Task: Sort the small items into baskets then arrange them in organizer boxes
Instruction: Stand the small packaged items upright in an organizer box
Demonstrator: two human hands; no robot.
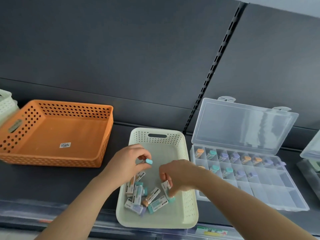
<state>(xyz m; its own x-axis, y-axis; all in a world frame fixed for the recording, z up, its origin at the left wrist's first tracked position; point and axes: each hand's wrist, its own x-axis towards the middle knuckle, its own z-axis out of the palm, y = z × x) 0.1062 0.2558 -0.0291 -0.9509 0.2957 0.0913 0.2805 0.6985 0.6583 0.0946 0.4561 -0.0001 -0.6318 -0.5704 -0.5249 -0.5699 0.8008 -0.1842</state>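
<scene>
A cream perforated basket [188, 210] sits in front of me with several small sleeved erasers [152, 198] heaped at its near end. My left hand [128, 163] is over the basket and pinches a teal eraser [149, 161] between thumb and fingers. My right hand [178, 175] reaches into the basket and grips a white-sleeved eraser with a teal end [167, 187]. To the right lies a clear organizer box [270, 193] with its lid [242, 125] propped open; orange, teal and purple erasers fill its far compartments.
An orange perforated basket [57, 132] with only a sticker inside stands at the left. A pale basket [7, 106] shows at the far left edge. Part of another clear box [311, 153] is at the right edge. A dark slotted panel rises behind.
</scene>
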